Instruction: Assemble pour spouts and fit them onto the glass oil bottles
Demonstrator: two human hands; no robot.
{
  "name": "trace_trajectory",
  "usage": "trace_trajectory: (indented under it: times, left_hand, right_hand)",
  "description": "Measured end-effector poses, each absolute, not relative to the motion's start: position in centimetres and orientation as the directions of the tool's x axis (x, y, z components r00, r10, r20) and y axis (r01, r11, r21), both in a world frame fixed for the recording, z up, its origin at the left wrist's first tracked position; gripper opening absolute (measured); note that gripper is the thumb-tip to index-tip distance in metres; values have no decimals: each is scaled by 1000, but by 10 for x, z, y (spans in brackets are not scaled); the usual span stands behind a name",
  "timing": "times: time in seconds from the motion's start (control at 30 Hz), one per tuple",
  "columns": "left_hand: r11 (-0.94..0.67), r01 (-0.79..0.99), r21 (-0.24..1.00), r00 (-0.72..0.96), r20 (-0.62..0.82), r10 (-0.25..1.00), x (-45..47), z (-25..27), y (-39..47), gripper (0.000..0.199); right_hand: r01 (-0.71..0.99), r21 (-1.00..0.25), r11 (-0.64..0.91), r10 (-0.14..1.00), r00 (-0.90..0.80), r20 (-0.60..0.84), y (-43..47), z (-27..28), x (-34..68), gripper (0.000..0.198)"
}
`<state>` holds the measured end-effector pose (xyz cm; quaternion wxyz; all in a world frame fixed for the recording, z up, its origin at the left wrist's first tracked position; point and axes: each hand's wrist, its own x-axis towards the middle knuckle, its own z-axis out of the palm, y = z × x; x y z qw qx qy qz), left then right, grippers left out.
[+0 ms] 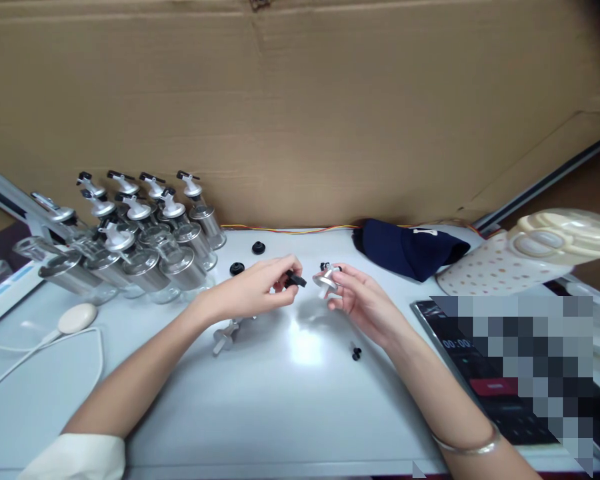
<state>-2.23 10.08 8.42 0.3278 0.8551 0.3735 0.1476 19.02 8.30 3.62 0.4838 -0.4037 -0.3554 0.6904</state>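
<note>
— Two hands, both busy over the middle of the white table. See what each has?

— The left hand has its fingers pinched shut on a small black piece, which sticks out past the fingertips toward the other hand. The right hand is curled around a silver pourer cap, gripping it between thumb and fingers; a bit of black shows at the cap's top.

— Are the two parts touching?

— Near, but apart. A small gap lies between the black piece and the cap, both held just above the tabletop.

— And lying loose on the table?

— Another silver pourer part rests just under the left wrist. A tiny black bit lies below the right hand. Two round black caps sit farther back, toward the cardboard wall.

— That cluster off to the left?

— Glass bottles with silver pourer tops, packed close together, well apart from the hands. A white oval thing on a cord lies in front of them.

— On the right?

— A dark blue cap at the back, and beside it a spotted cream object. A thin bangle rings the right wrist; a white cuff shows on the left arm.
</note>
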Motion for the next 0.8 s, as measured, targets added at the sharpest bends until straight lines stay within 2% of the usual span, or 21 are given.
trace_trajectory:
  times: [0.1,0.33,0.5,0.8]
  left_hand:
    - [-530,558,639,664,39,747,-23,82,100,28]
    - [-617,488,617,686,166,709,-21,77,103,8]
    - [-654,421,629,682,256,685,-21,77,102,7]
    - [-776,352,523,665,444,601,-23,77,106,15]
  right_hand:
    - [-360,-895,-263,960,-189,-206,82,36,188,30]
    - [-335,-931,-145,984,-150,-99,80,33,187,24]
    - [-256,-962,-90,986,-158,-50,81,29,188,24]
    - [-149,-988,-29,984,-177,-3,80,30,186,29]
